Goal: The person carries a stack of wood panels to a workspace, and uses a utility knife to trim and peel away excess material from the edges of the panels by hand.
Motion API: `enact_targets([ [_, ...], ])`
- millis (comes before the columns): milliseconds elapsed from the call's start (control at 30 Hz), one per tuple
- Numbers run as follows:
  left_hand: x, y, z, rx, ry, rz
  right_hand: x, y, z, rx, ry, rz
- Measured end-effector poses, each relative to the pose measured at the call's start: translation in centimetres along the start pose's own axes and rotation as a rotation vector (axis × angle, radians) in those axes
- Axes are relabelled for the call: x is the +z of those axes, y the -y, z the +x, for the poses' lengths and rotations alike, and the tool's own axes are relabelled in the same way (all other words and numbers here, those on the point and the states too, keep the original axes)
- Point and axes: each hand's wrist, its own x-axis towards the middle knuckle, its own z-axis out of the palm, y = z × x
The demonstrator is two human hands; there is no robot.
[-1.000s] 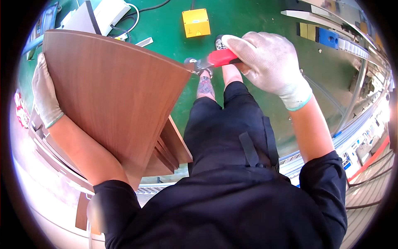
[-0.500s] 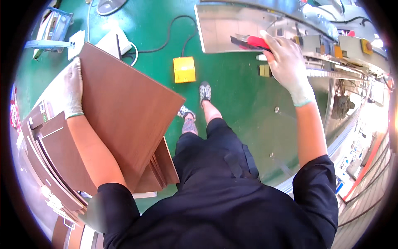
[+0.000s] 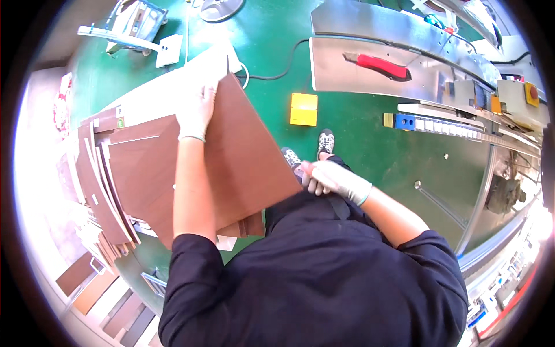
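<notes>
My left hand (image 3: 196, 113), in a pale glove, grips the upper left edge of a brown wood-grain board (image 3: 243, 156). The board is tilted over a stack of similar brown panels (image 3: 141, 165). My right hand (image 3: 335, 179), gloved too, is just beside the board's right corner, in front of my waist. Its fingers are partly curled, with the thumb side apart from them, and nothing shows between them. A red utility knife (image 3: 381, 66) with a dark blade end lies on the metal ledge (image 3: 341, 75) at the upper right.
A yellow box (image 3: 303, 109) with a dark cable stands on the green floor (image 3: 370, 150) ahead of my feet. Along the right run a machine frame and rail (image 3: 445, 127). A blue-framed cart (image 3: 136, 29) is at the far left, and more boards (image 3: 110, 295) lie lower left.
My right hand has let go of the utility knife on the metal ledge and come back down to the board's right corner. My left hand still holds the board. The whole view has shifted.
</notes>
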Motion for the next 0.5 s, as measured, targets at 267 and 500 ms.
enact_targets([
  [267,1.2,0.1,-0.1,0.334,-0.166,0.498,2.9,-3.1,0.3,0.086,-0.06,-0.005],
  [500,0.1,-5.8,-0.8,0.157,0.207,-0.182,0.0,-9.8,-0.1,0.196,0.115,0.4],
])
